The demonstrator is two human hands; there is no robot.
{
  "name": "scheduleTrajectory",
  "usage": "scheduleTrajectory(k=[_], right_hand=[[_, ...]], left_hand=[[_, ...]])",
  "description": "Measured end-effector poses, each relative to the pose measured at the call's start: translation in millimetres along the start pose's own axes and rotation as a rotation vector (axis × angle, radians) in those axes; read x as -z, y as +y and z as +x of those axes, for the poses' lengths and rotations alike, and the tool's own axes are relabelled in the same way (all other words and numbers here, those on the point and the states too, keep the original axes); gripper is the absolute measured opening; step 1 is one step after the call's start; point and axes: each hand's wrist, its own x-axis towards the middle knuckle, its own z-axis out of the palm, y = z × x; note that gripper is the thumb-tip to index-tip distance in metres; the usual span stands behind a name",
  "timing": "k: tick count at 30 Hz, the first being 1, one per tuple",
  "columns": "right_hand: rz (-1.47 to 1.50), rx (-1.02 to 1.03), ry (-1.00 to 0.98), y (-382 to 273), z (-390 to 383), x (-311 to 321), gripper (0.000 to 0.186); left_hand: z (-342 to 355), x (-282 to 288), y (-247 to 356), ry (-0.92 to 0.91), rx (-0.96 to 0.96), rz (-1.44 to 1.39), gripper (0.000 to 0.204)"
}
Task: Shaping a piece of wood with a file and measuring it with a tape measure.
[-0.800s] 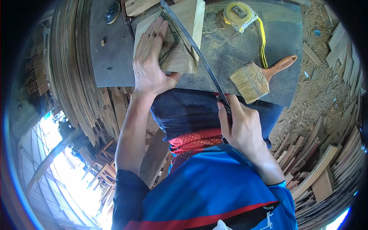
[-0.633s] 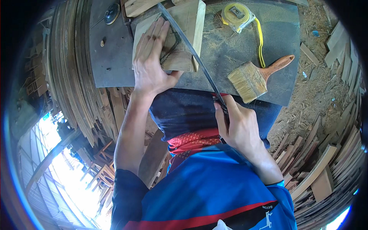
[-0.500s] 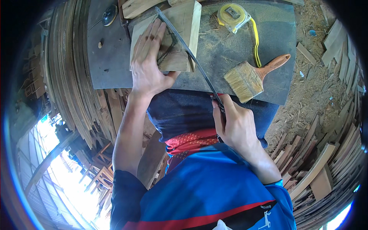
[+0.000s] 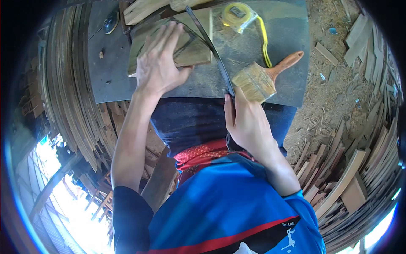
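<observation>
My left hand [image 4: 158,63] lies on a square wooden block [image 4: 198,55] with a dark angular outline on its face, fingers stretched over the top and thumb near the front edge. My right hand [image 4: 243,114] is closed around the lower end of a long, narrow dark metal tool [image 4: 220,61], which slants up past the block's right side. A wide paintbrush [image 4: 253,82] with a wooden handle lies just beyond my right knuckles on the dark worktop [image 4: 114,84].
A yellow tape measure [image 4: 236,16] with a yellow strip extending from it lies at the back right. More wood pieces [image 4: 141,9] and a dark rounded object [image 4: 111,22] are at the back left. Stacked slats [image 4: 67,76] flank the worktop; offcuts [image 4: 325,53] litter the dusty floor.
My right hand and the metal tool have moved forward, up to the worktop's front edge and closer to the brush. My left hand stays on the block. The whole view has shifted somewhat.
</observation>
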Motion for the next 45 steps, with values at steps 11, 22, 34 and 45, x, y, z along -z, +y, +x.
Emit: scheduleTrajectory(k=[11, 22, 34, 45], right_hand=[[0.073, -0.078, -0.073, -19, 21, 10, 0.025], [0.036, -0.021, -0.028, -15, 27, -1, 0.026], [0.006, -0.014, -0.078, -15, 55, 10, 0.027], [0.119, -0.078, -0.081, -21, 48, 13, 0.029]], left_hand=[[21, 21, -10, -0.142, -0.013, 0.095, 0.091], [21, 24, -17, -0.140, -0.109, 0.165, 0.090], [23, 28, -20, -0.123, -0.188, 0.146, 0.090], [19, 30, -8, -0.148, -0.206, 0.105, 0.087]])
